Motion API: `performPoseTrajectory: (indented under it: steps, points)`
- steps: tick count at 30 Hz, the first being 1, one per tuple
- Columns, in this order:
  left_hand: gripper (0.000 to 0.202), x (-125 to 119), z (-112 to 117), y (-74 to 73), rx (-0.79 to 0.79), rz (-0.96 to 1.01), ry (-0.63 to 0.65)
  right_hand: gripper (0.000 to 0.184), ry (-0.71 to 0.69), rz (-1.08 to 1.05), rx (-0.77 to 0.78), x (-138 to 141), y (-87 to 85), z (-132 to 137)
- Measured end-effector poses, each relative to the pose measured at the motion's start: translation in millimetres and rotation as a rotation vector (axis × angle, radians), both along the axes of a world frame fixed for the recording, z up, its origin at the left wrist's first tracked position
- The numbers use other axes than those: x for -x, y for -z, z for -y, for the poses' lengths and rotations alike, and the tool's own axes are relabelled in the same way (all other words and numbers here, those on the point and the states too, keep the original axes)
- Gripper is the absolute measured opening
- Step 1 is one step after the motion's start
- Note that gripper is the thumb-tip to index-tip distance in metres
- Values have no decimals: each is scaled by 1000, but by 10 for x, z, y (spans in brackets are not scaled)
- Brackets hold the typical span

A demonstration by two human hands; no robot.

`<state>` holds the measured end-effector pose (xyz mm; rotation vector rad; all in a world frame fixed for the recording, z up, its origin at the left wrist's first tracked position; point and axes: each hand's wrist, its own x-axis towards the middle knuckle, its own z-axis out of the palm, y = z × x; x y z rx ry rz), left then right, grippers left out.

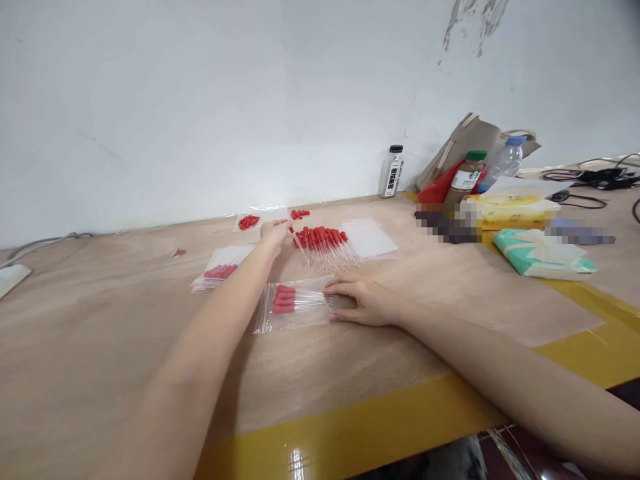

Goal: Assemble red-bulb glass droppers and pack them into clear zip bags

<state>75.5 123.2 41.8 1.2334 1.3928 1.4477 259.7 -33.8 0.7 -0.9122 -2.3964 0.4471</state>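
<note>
My left hand (275, 235) is closed in a pinch on the red rubber bulb of a dropper (301, 248), at the left end of a row of loose droppers (323, 241) with thin clear tubes. Nearer to me lies a clear zip bag (267, 320) with several red-bulbed droppers (285, 299) in it. Over the tube end of that bag rests my right hand (363, 300), its fingers and thumb apart. Left of my left forearm is a stack of bags (220, 270) with red bulbs showing through. White flat bags (371, 239) are piled right of the loose droppers.
Small red bulbs (249, 222) lie on a clear bag near the wall, more bulbs (301, 214) beside them. At the right stand a black-capped bottle (394, 172), a green-capped bottle (466, 179), tissue packs (543, 255) and a grey bag (457, 143). Yellow tape (320, 427) covers the table's front edge.
</note>
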Motion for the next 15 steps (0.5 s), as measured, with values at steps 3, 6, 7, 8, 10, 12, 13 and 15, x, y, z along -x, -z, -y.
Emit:
performPoseTrajectory:
  steps: [3,6,7,8,10,12,13,15]
  points:
    - [15,282,189,-78,-50,48,-29,45,2,8,7,-1,0,-2]
    - [15,645,560,-111,-115,111,-11,43,-3,3,5,-2,9,-3]
    - [17,768,701,-99,-144,181,-11,43,-1,1,5,-3,11,-2]
    - [20,886,841,-75,-161,219,-8,43,2,-2,7,-4,12,0]
    - [20,1092,1088,3,-223,267,-39,42,5,-3,15,-6,8,7]
    - [16,1240,1270,94,-239,274,-79,42,6,0,24,-7,1,13]
    - [15,1289,1332,135,-235,282,-94,43,6,3,27,-8,-3,15]
    - [16,1342,1407,197,-227,287,-111,43,7,7,34,-9,-7,17]
